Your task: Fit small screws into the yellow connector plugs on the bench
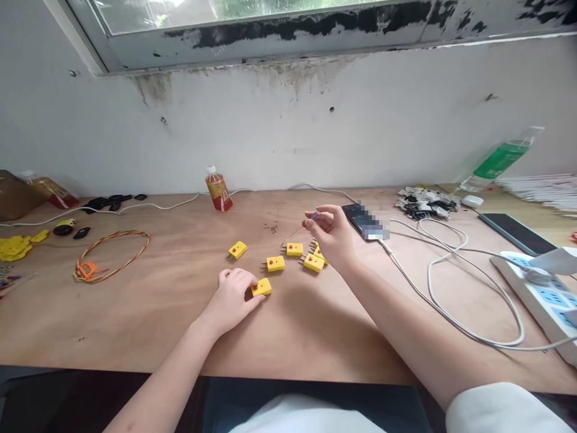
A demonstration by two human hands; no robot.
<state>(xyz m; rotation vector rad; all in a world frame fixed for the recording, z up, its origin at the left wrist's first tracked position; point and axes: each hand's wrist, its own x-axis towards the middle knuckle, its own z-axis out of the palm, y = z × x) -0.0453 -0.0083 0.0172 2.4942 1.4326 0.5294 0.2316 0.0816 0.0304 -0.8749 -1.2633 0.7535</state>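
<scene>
My left hand (232, 296) rests on the table with thumb and fingers closed around a yellow plug (262, 287) that has a red spot on it. Raised over the table, my right hand (332, 236) pinches a slim screwdriver (293, 234), its thin shaft slanting down to the left. The tip is near another yellow plug (295, 249), but I cannot tell if they touch. More two-pin yellow plugs lie around: one plug (238, 250) at the left, one plug (275, 263) in the middle, and a small cluster (314, 263) partly hidden by my right hand.
Tiny screws (271, 228) lie beyond the plugs. A drink bottle (219, 189) stands by the wall. At left are a coiled yellow-red wire (112, 239) and yellow parts (15, 246). To the right are a phone (360, 219), white cables (430, 270) and a power strip (536, 285).
</scene>
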